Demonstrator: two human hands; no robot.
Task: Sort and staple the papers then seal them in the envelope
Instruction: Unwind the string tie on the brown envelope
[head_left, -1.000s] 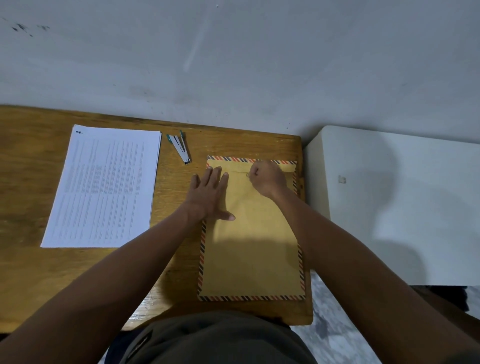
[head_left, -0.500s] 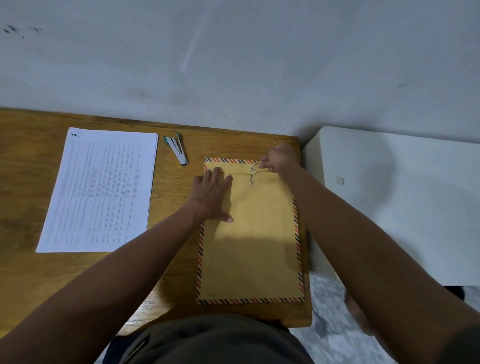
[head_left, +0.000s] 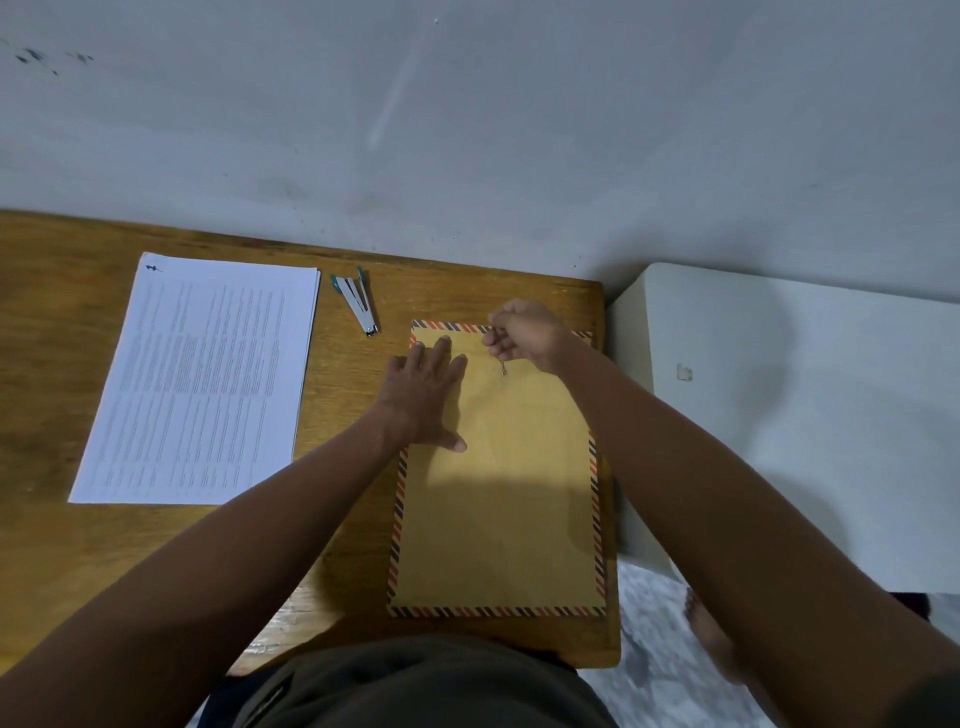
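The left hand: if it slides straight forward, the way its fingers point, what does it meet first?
Probably the envelope's striped top edge, just beyond the left hand's fingertips; then bare table and the wall.

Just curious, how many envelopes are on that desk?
1. The brown envelope lies flat at the desk's right end, under both hands; another beneath it would be hidden.

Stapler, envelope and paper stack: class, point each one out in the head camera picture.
Stapler (head_left: 357, 306), head view, on its metal body.
Envelope (head_left: 498, 519), head view, on its bare brown face.
Paper stack (head_left: 202, 384), head view, on the printed top sheet.
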